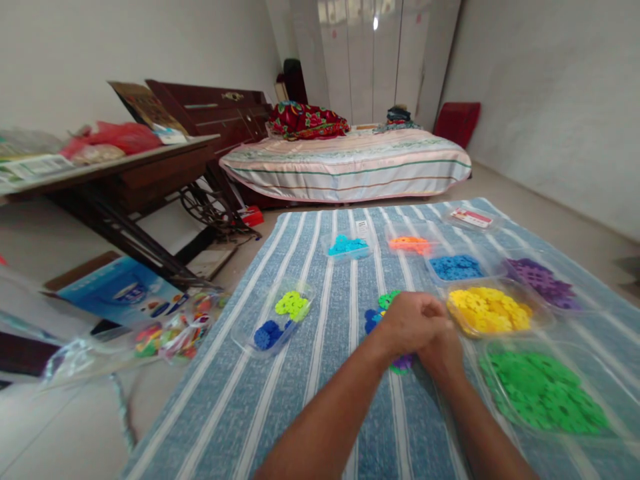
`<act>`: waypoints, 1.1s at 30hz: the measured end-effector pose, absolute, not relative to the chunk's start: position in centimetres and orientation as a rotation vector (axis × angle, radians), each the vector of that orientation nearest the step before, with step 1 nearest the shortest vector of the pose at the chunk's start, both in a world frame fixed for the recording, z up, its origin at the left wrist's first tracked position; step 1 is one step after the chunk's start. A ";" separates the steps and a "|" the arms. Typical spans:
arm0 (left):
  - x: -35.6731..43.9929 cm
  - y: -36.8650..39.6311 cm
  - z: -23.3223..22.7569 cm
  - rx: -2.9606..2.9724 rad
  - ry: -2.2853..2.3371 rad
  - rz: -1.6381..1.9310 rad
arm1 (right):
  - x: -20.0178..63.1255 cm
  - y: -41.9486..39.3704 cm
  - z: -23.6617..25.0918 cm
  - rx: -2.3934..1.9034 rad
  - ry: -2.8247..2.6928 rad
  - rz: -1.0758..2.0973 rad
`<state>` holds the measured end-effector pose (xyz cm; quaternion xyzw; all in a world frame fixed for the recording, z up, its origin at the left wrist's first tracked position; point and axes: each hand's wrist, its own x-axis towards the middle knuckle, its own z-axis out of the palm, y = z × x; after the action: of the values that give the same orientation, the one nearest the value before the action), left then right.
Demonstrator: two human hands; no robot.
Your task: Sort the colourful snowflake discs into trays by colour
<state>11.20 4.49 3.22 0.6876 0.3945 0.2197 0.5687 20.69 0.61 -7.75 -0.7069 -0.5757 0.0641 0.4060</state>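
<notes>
My left hand point(413, 321) and my right hand point(443, 350) meet over the middle of the striped cloth, fingers curled in and pressed together. Whatever they grip is hidden behind the knuckles. Partly covered by my left hand is a cluster of plastic snowflake discs, with a green disc point(387, 299) at the top and dark blue discs point(373, 321) at the left. Below my left wrist a purple and green disc piece point(401, 365) peeks out. Just right of my hands stands a clear tub of yellow discs point(490, 310).
Other clear tubs hold green discs point(547, 390), purple discs point(543, 281), blue discs point(456, 267), orange discs point(410, 244) and light blue discs point(349, 246). Left lies a tub with lime discs point(291, 305) and navy discs point(269, 335). A lidded box point(471, 217) sits at the far right.
</notes>
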 end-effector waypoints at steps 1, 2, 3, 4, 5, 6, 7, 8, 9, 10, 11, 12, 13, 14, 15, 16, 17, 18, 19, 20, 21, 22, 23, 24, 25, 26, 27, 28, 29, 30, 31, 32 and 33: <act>10.1 5.0 3.0 1.749 1.024 0.485 | 20.8 0.7 -7.7 -1.767 -1.493 0.148; 8.8 5.6 2.7 1.862 1.129 0.437 | 20.8 0.7 -7.6 -1.749 -1.524 0.144; 7.5 6.1 2.3 1.954 1.245 0.387 | 20.9 0.8 -7.6 -1.731 -1.548 0.145; 6.1 6.6 1.9 2.025 1.346 0.335 | 20.9 0.9 -7.6 -1.718 -1.562 0.145; 4.8 6.9 1.5 2.067 1.434 0.286 | 21.0 0.9 -7.7 -1.714 -1.562 0.147; 3.8 7.1 1.1 2.095 1.494 0.240 | 21.0 1.0 -7.7 -1.715 -1.556 0.146; 2.9 7.2 0.6 2.116 1.526 0.202 | 21.0 1.0 -7.8 -1.715 -1.551 0.147; 2.3 7.2 0.2 2.138 1.529 0.172 | 21.0 1.0 -7.8 -1.713 -1.551 0.149; 2.0 7.0 -0.2 2.165 1.513 0.151 | 21.0 1.0 -7.9 -1.710 -1.550 0.152; 1.8 6.9 -0.5 2.195 1.492 0.141 | 21.0 1.0 -7.9 -1.707 -1.550 0.153; 1.8 6.7 -0.8 2.221 1.475 0.141 | 21.0 1.0 -7.9 -1.705 -1.550 0.154; 1.9 6.5 -1.0 2.240 1.464 0.149 | 21.0 0.9 -7.9 -1.703 -1.552 0.155; 2.0 6.4 -1.2 2.249 1.464 0.160 | 21.1 0.9 -7.9 -1.703 -1.556 0.156; 2.1 6.3 -1.3 2.249 1.471 0.175 | 21.1 0.9 -8.0 -1.705 -1.562 0.158; 2.2 6.3 -1.4 2.243 1.477 0.193 | 21.2 0.9 -8.0 -1.710 -1.568 0.158; 2.3 6.3 -1.4 2.233 1.477 0.211 | 21.2 1.0 -8.0 -1.715 -1.574 0.159; 2.4 6.3 -1.5 2.216 1.474 0.229 | 21.2 1.0 -8.1 -1.720 -1.578 0.160; 2.4 6.4 -1.6 2.188 1.474 0.245 | 21.3 1.0 -8.1 -1.725 -1.578 0.160; 2.4 6.4 -1.7 2.149 1.472 0.261 | 21.3 1.0 -8.1 -1.727 -1.576 0.159; 2.4 6.4 -1.8 2.101 1.469 0.275 | 21.2 0.9 -8.1 -1.728 -1.575 0.160; 2.3 6.4 -1.9 2.046 1.462 0.287 | 21.2 0.9 -8.1 -1.727 -1.572 0.161; 2.3 6.3 -2.0 1.990 1.451 0.301 | 21.2 0.9 -8.1 -1.724 -1.569 0.163; 2.2 6.2 -1.9 1.941 1.432 0.317 | 21.2 0.9 -8.0 -1.721 -1.566 0.165; 2.0 6.0 -1.8 1.901 1.408 0.336 | 21.2 0.8 -8.0 -1.718 -1.566 0.166; 1.8 5.8 -1.4 1.874 1.383 0.359 | 21.2 0.8 -8.0 -1.717 -1.565 0.168; 1.5 5.6 -0.9 1.860 1.365 0.381 | 21.2 0.8 -8.0 -1.717 -1.564 0.167; 1.0 5.3 -0.2 1.857 1.356 0.403 | 21.2 0.7 -8.0 -1.718 -1.564 0.165; 0.4 5.1 0.7 1.865 1.362 0.425 | 21.2 0.7 -8.1 -1.719 -1.564 0.163; -0.4 4.9 1.6 1.881 1.387 0.444 | 21.3 0.7 -8.1 -1.718 -1.564 0.160; -1.3 4.7 2.7 1.904 1.431 0.458 | 21.3 0.7 -8.1 -1.713 -1.564 0.159; -2.4 4.7 3.7 1.930 1.494 0.468 | 21.3 0.7 -8.1 -1.705 -1.566 0.159; -3.6 4.7 4.6 1.959 1.571 0.467 | 21.3 0.7 -8.1 -1.698 -1.568 0.159; -4.8 4.8 5.4 1.985 1.649 0.448 | 21.3 0.7 -8.1 -1.692 -1.567 0.156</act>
<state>-4.79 4.77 5.41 0.7322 0.6083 0.1651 0.2581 21.29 0.67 -8.10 -0.6699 -0.6203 0.0617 0.4032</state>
